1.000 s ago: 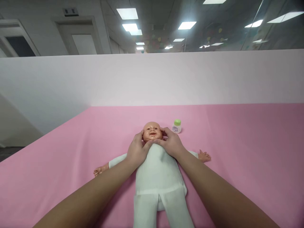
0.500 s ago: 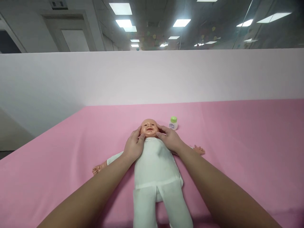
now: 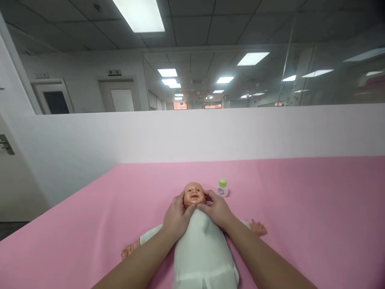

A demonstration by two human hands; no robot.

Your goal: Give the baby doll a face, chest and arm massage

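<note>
A baby doll (image 3: pixel 201 251) in a white suit lies on its back on the pink sheet (image 3: pixel 300 216), head away from me. My left hand (image 3: pixel 177 216) cups the left side of the doll's head (image 3: pixel 194 193), thumb under the chin. On the other side my right hand (image 3: pixel 217 209) holds the head, thumb meeting the left thumb below the mouth. Both hands' fingers curl round the head. A small white bottle with a green cap (image 3: pixel 223 188) stands just right of the head, close to my right fingers.
A low white partition wall (image 3: pixel 192 134) runs along the far edge of the pink sheet. Beyond it are an office with ceiling lights and two doors. The sheet's left edge drops off towards the floor at the lower left.
The camera tilted upward, so the doll and hands sit lower in view. My thumbs slid from the doll's cheeks down to meet under its chin.
</note>
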